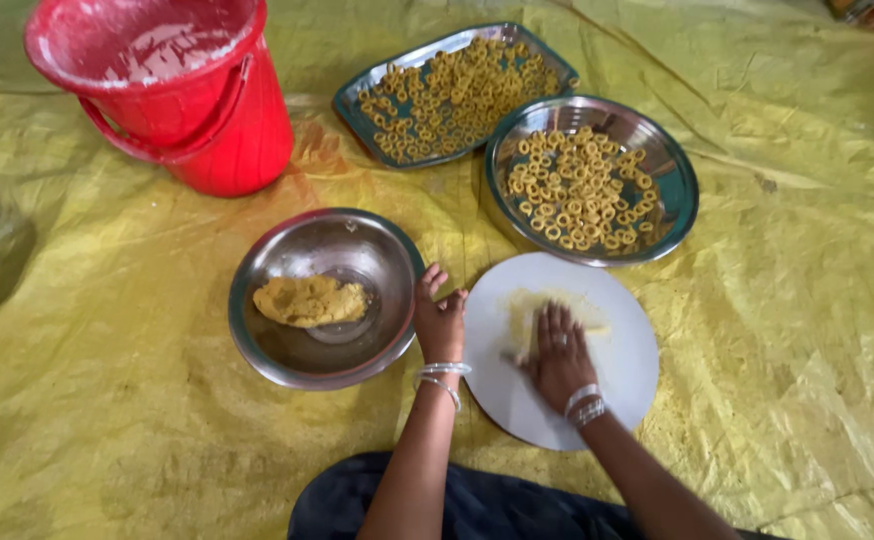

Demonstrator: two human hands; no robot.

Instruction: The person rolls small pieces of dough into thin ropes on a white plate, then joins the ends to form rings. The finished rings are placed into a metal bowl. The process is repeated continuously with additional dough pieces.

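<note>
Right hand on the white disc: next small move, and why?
Probably roll the right hand forward across the white round board, thinning the yellow dough under the palm into a strand. The hand lies flat on the dough, the left hand rests at the board's edge, and the round steel plate and steel tray already hold small dough rings.

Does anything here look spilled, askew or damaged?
Nothing is spilled or broken. The yellow sheet is creased, with an orange stain beside the red bucket. The round steel plate overlaps the rectangular tray; the rings stay inside both.
</note>
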